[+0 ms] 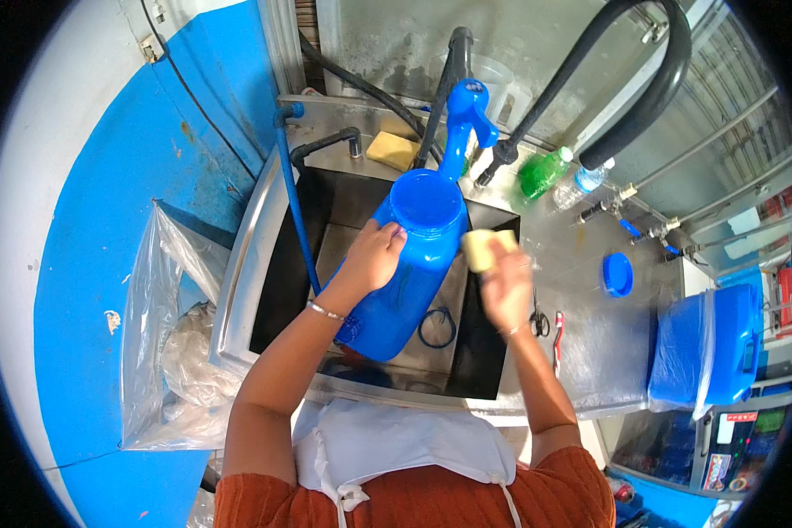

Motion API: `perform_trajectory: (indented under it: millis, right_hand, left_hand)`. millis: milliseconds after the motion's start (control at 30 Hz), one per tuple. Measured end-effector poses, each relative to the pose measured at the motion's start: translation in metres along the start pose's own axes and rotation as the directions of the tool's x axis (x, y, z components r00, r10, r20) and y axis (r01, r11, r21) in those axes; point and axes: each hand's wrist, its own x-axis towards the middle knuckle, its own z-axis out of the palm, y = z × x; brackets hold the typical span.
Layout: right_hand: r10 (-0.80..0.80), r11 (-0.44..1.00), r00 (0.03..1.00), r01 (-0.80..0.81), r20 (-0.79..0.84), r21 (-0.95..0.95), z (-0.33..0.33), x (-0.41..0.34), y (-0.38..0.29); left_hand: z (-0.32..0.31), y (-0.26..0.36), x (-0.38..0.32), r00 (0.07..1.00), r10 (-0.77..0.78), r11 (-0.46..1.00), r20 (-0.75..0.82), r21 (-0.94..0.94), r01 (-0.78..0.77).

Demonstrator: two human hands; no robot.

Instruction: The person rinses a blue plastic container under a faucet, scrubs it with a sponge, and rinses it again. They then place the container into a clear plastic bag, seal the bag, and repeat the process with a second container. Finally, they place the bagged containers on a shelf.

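A large blue plastic jug (pixel 396 290) leans in the stainless-steel sink (pixel 333 228), its round blue top (pixel 427 201) towards the far side. My left hand (pixel 376 257) grips the jug near its neck. In my right hand (pixel 507 287) is a yellow sponge (pixel 480 251), just right of the jug's shoulder; hand and sponge are slightly blurred. Beyond the top rises a blue plastic tap (pixel 465 125); whether it joins the jug I cannot tell. A dark ring-shaped item (pixel 437 328) lies on the sink floor.
Another sponge (pixel 393 150) rests behind the sink. On the right counter are a green bottle (pixel 544 173), a clear bottle (pixel 577 188), a blue cap (pixel 617 274), scissors (pixel 539 322), a toothbrush (pixel 558 340) and a plastic-wrapped blue jerrycan (pixel 713 350). A black hose (pixel 647 112) arches above. Plastic bags (pixel 191 356) hang left.
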Motion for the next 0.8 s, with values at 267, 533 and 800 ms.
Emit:
perform_trajectory:
  millis: [267, 533, 800]
  right_hand:
    - [-0.327, 0.944, 0.817, 0.259, 0.475, 0.204, 0.066, -0.001, -0.068]
    - [-0.325, 0.94, 0.918, 0.287, 0.226, 0.186, 0.085, -0.003, -0.096]
    - [-0.185, 0.973, 0.838, 0.229, 0.514, -0.021, 0.101, 0.01, -0.099]
  left_hand:
    - [-0.009, 0.056, 0.013, 0.901, 0.194, 0.969, -0.387, -0.069, -0.238]
    - [-0.127, 0.165, 0.076, 0.508, 0.8, 0.576, -0.32, 0.173, -0.799]
    - [-0.078, 0.135, 0.053, 0.545, 0.452, 0.86, -0.706, 0.181, -0.478]
